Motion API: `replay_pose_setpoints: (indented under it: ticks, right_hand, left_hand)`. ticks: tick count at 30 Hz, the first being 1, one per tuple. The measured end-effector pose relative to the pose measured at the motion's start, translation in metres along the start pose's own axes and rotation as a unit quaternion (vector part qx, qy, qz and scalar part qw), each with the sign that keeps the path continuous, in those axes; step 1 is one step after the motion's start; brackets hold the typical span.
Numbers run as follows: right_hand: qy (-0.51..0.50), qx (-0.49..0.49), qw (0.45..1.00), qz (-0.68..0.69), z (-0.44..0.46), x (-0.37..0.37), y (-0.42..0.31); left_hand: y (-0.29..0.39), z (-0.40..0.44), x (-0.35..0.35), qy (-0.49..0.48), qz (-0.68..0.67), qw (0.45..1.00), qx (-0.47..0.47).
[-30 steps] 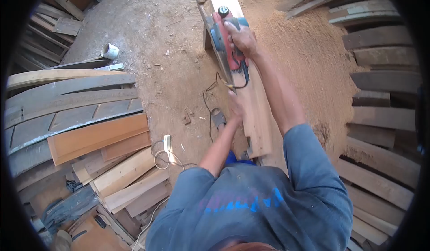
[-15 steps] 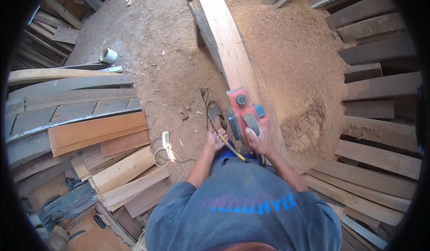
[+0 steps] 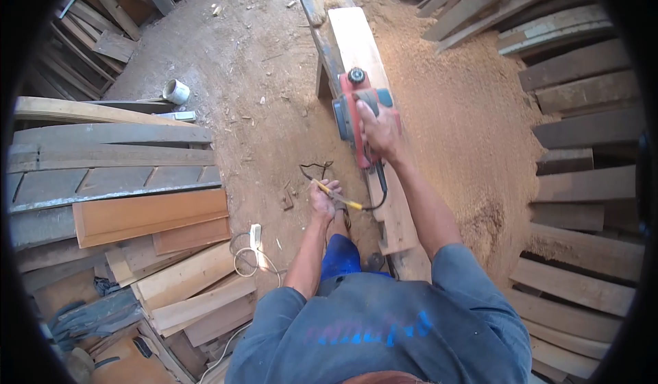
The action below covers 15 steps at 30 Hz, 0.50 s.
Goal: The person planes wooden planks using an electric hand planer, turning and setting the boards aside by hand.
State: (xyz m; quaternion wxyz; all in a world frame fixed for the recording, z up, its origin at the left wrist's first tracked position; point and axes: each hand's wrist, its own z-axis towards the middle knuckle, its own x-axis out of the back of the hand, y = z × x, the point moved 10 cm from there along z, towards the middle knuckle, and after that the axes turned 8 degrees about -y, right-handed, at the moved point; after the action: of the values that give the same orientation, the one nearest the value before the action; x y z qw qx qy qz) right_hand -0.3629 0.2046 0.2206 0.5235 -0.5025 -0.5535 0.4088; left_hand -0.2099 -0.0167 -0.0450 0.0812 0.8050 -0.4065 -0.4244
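Note:
My right hand [image 3: 381,132] is wrapped round the handle of a red electric hand planer [image 3: 351,113]. The planer rests on a long wooden board [image 3: 358,38], about midway along it. A dark power cord [image 3: 381,185] runs from the planer's back end and loops over to a yellow-wrapped stretch of cable [image 3: 348,202]. That stretch lies in my left hand [image 3: 325,199], whose fingers are closed around it, to the left of the board. The planer's sole is hidden beneath its body.
The board lies on a narrow bench [image 3: 317,24]. Sawdust [image 3: 452,110] covers the floor on the right. Stacked planks [image 3: 582,185] line the right side, with more timber [image 3: 116,137] on the left. A white bucket [image 3: 176,92] and a pale coiled cord [image 3: 245,260] lie on the left.
My right hand has pushed the planer forward along the board, away from my body. My left hand has moved slightly forward with the cable, and the view has shifted.

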Motion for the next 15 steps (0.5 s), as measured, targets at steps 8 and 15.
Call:
replay_pose_setpoints:
  ticks: [8,15]
  right_hand:
    - [0.009,-0.037,0.999,0.003,0.255,0.010,-0.014]
    - [0.003,-0.017,1.000,0.024,0.405,0.020,-0.011]
  left_hand:
    - [-0.035,0.022,-0.143,-0.114,0.464,0.851,-0.218]
    - [0.003,-0.008,-0.184,-0.053,0.526,0.828,-0.184]
